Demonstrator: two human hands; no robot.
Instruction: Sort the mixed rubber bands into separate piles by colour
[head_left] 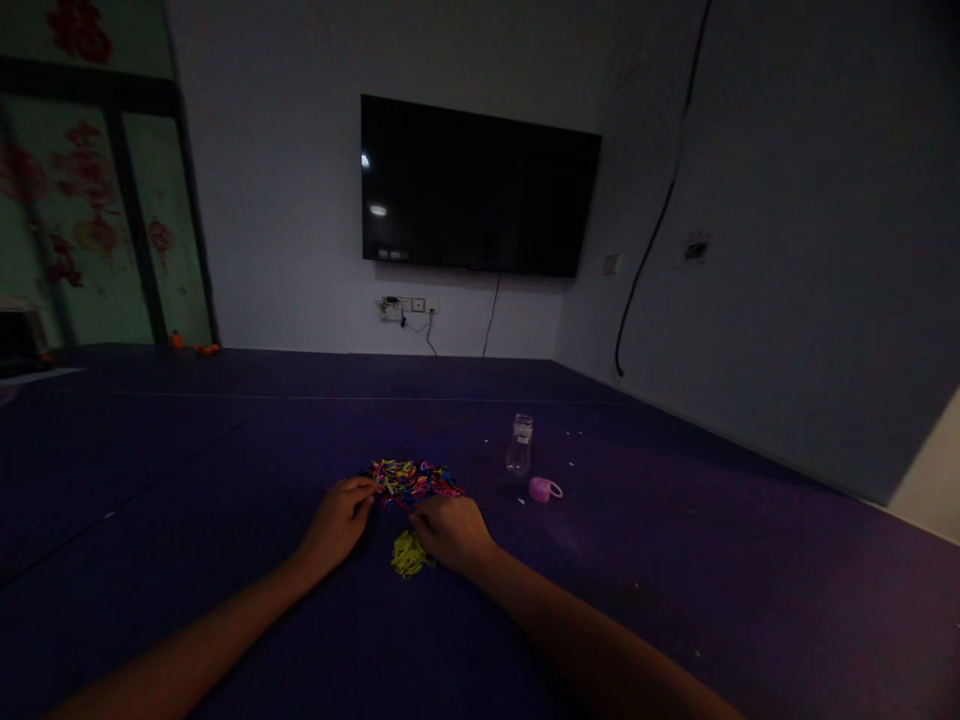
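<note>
Two bare hands at a multicoloured pile [411, 482] of small loops on a dark purple surface [225, 480]; all places are given from this pile. The left hand [341, 515] is at its left edge, fingers bent and thumb toward the index finger; the right hand [454, 530] is at its near right edge, fingers curled inward. Whether either hand pinches a loop or merely touches the pile cannot be told. A yellow-green heap [408, 556] lies just on the near side of the pile, beside the right hand. To the right of the pile are a clear bottle [519, 447] and, nearer the wearer, a pink lid [543, 489] with a ring. With so narrow a gap between pile and heap, a dragging right wrist could sweep yellow-green loops back among the mixed colours; tangled loops could also come away in clumps if pulled. The right fingertips are largely hidden behind their own knuckles, and both forearms are cut off by the lower edge. Dim light blurs single loops together; their material, and whether the bottle stands or lies, remain uncertain.
</note>
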